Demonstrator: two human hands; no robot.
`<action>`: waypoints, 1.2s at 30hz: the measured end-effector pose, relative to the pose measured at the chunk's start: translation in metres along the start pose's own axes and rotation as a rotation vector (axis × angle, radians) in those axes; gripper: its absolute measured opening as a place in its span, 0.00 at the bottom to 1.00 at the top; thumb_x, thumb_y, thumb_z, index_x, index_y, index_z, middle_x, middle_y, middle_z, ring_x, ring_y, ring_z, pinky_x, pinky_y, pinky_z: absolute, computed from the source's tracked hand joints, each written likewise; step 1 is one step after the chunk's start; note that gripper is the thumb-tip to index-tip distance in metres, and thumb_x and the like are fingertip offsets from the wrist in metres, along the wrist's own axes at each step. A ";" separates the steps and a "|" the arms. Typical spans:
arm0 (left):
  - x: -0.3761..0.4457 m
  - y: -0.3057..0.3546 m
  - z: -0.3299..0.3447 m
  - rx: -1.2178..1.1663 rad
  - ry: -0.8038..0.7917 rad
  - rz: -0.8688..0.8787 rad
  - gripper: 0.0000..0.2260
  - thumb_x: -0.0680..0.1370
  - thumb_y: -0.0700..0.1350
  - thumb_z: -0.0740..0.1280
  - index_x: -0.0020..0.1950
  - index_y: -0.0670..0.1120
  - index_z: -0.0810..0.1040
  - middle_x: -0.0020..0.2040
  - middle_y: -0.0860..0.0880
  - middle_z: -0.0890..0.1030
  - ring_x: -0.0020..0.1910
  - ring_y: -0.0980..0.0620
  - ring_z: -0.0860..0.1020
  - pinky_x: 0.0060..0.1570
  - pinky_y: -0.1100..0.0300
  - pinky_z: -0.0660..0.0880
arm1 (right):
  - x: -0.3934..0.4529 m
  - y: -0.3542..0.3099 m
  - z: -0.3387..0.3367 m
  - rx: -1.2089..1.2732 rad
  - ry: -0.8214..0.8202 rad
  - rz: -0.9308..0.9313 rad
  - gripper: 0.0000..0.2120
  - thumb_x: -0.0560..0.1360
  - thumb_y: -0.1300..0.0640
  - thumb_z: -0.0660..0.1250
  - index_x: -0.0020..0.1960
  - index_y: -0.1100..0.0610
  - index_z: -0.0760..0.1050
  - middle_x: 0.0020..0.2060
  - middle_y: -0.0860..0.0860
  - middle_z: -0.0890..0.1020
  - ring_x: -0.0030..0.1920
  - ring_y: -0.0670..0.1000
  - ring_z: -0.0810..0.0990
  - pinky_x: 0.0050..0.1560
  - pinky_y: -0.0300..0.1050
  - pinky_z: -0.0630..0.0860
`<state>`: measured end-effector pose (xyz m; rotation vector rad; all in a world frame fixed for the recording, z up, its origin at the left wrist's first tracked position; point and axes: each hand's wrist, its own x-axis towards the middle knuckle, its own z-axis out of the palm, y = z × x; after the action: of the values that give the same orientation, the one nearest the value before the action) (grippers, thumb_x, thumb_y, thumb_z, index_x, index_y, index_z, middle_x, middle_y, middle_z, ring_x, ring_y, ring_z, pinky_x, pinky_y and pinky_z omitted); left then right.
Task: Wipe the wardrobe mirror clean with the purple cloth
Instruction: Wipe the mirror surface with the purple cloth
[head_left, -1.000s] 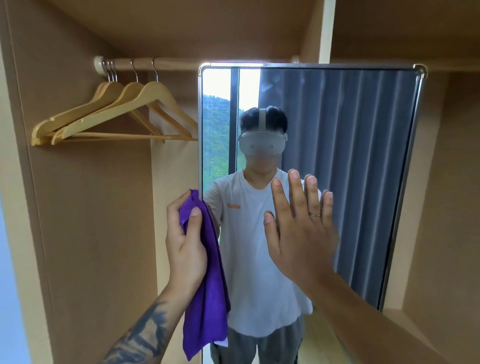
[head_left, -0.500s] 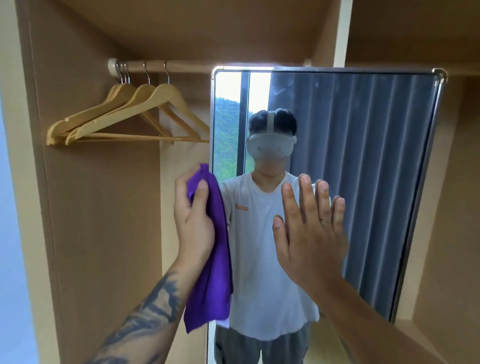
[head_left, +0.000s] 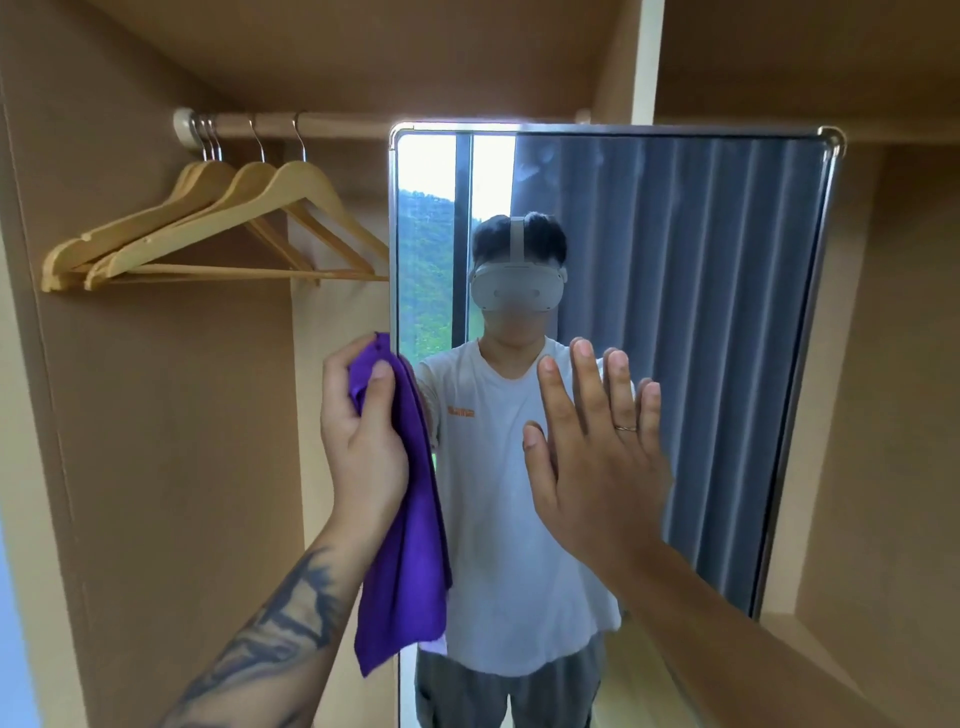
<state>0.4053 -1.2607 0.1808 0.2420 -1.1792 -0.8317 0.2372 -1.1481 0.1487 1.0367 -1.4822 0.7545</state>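
Note:
The tall wardrobe mirror (head_left: 701, 322) with a metal frame stands inside the wooden wardrobe, reflecting a person in a white shirt, grey curtains and a window. My left hand (head_left: 361, 441) grips the purple cloth (head_left: 410, 530) at the mirror's left edge, at about mid height; the cloth hangs down below the hand. My right hand (head_left: 597, 457) is spread flat with straight fingers against the glass near the mirror's middle, a ring on one finger.
Several wooden hangers (head_left: 218, 228) hang from a rail (head_left: 332, 124) at the upper left, just left of the mirror. Wooden wardrobe panels (head_left: 171, 467) close in on the left, and a shelf recess (head_left: 893, 364) lies to the right.
My left hand has lifted the purple cloth higher along the mirror's left edge. My right hand has stayed flat on the glass.

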 end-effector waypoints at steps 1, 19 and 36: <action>0.007 0.003 0.004 -0.011 -0.001 0.004 0.09 0.82 0.50 0.64 0.61 0.57 0.78 0.60 0.41 0.82 0.61 0.43 0.80 0.68 0.42 0.73 | 0.000 0.000 0.000 -0.002 -0.001 -0.002 0.31 0.84 0.47 0.61 0.84 0.51 0.58 0.83 0.55 0.60 0.84 0.61 0.57 0.81 0.67 0.55; -0.079 -0.016 -0.035 -0.008 0.021 -0.225 0.12 0.85 0.35 0.61 0.61 0.49 0.79 0.53 0.54 0.84 0.49 0.66 0.81 0.52 0.74 0.73 | -0.001 -0.002 -0.003 0.008 -0.011 0.003 0.29 0.85 0.46 0.58 0.84 0.50 0.57 0.84 0.55 0.61 0.84 0.60 0.56 0.82 0.66 0.54; -0.089 -0.027 -0.043 0.030 0.026 -0.286 0.12 0.86 0.39 0.62 0.58 0.55 0.80 0.49 0.60 0.85 0.52 0.57 0.81 0.52 0.72 0.74 | -0.047 -0.004 -0.002 -0.018 -0.091 -0.010 0.29 0.84 0.46 0.60 0.84 0.52 0.62 0.84 0.55 0.59 0.84 0.61 0.55 0.82 0.65 0.54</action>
<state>0.4195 -1.2285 0.0848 0.4524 -1.1488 -1.0574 0.2414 -1.1383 0.1023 1.0759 -1.5577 0.6938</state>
